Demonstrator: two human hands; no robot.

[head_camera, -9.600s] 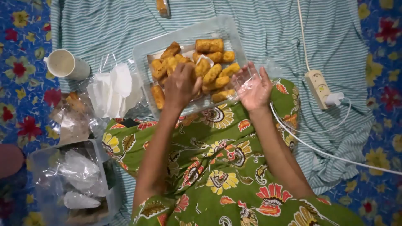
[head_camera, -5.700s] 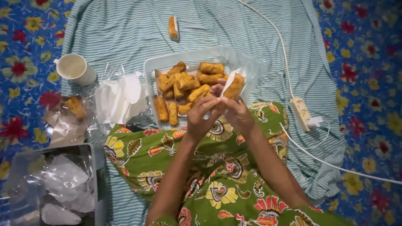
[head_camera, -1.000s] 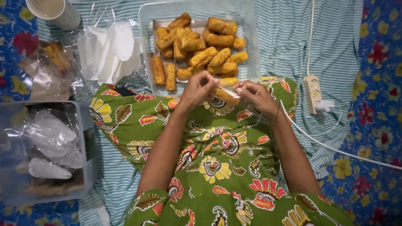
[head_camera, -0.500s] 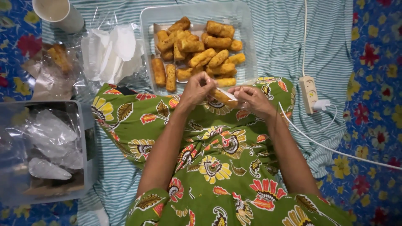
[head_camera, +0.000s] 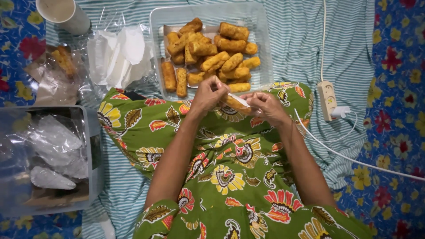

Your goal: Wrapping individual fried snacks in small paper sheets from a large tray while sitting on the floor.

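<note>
My left hand (head_camera: 209,93) and my right hand (head_camera: 264,105) meet over my lap and together grip one golden fried roll (head_camera: 233,102) inside a small clear plastic wrapper. Both hands pinch the wrapper around it. Just beyond them lies a clear plastic tray (head_camera: 261,40) filled with several more fried rolls (head_camera: 208,55). A loose pile of clear plastic wrappers (head_camera: 118,54) lies left of the tray. My lap is covered by green floral cloth (head_camera: 221,168).
A grey bin (head_camera: 90,152) with wrapped pieces stands at the left. A white cup (head_camera: 62,13) and a bag with a roll (head_camera: 62,66) sit at top left. A white power strip (head_camera: 328,101) with cables lies at the right on striped cloth.
My hands have stayed over my lap, working the wrapper around the roll; the fingers shifted slightly. Seconds earlier they reached into the tray and lifted out a roll.
</note>
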